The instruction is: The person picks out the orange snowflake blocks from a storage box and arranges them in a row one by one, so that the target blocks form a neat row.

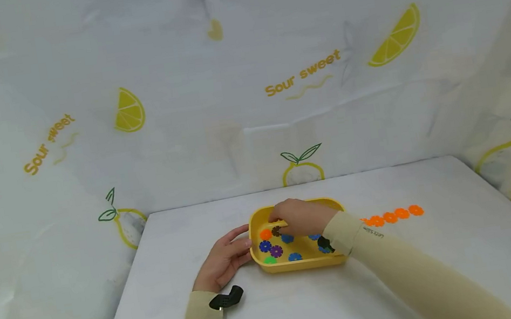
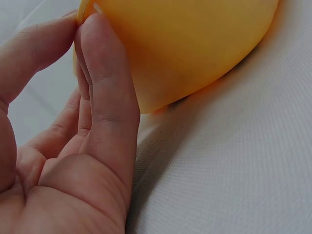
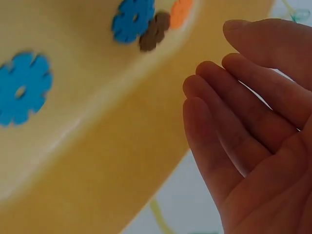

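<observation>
A yellow plastic tray (image 1: 300,265) holds several notched snowflake discs: a purple disc (image 1: 276,251), a brown disc (image 3: 155,31), a blue disc (image 3: 22,90) and others. My left hand (image 1: 222,259) is at the tray's left end, its fairly straight fingers touching the wall near the rim. Over the tray reaches my right hand (image 1: 303,217), near its far wall. In the right wrist view, that hand's fingers (image 3: 234,117) bend loosely, with nothing seen between them and the thumb. Sleeve and hand hide part of the tray's right side.
To the right of the tray, a row of orange discs (image 1: 389,217) lies on the white table (image 1: 475,259), its left end hidden behind the sleeve. Behind the table hangs a white lemon-print sheet (image 1: 205,150).
</observation>
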Demonstrator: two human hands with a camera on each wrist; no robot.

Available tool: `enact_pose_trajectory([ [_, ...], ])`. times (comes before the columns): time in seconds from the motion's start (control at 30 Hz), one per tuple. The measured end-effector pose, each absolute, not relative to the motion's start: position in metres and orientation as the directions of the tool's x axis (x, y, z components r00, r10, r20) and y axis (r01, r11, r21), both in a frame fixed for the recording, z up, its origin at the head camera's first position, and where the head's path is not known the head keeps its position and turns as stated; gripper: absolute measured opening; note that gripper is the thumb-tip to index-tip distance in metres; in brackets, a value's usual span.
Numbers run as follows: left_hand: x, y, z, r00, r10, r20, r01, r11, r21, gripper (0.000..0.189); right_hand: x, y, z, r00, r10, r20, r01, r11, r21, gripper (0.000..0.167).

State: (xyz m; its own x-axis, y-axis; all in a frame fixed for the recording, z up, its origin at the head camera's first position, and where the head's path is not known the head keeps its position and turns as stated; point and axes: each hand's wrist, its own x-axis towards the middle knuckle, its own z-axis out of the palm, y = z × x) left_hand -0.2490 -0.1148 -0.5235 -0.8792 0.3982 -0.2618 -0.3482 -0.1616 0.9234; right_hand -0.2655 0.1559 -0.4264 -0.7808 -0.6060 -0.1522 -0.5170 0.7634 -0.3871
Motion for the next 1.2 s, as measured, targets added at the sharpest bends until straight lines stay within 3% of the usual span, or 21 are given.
enact_pose_trajectory([
  [0.13,-0.249,-0.112,-0.524,-0.877,0.403,-0.262,-0.355,-0.175,0.918,0.063,-0.27,0.135,-0.436,-0.764,-0.622,-0.17,-0.53,0.756,-0.385,0.03],
  [0.57,-0.253,-0.107,-0.522,-0.868,0.427,-0.252,-0.351,-0.172,0.92,0.062,-0.276,0.118,-0.456,-0.81,-0.574,-0.121,-0.514,0.794,-0.325,0.028],
  [1.03,-0.254,-0.113,-0.522,-0.867,0.422,-0.264,-0.364,-0.176,0.914,0.062,-0.284,0.108,-0.456,-0.814,-0.559,-0.157,-0.505,0.815,-0.285,0.025],
  [1.2,-0.252,-0.116,-0.525,-0.873,0.407,-0.27,-0.363,-0.17,0.916,0.063,-0.286,0.111,-0.452,-0.807,-0.568,-0.165,-0.501,0.805,-0.318,0.027],
])
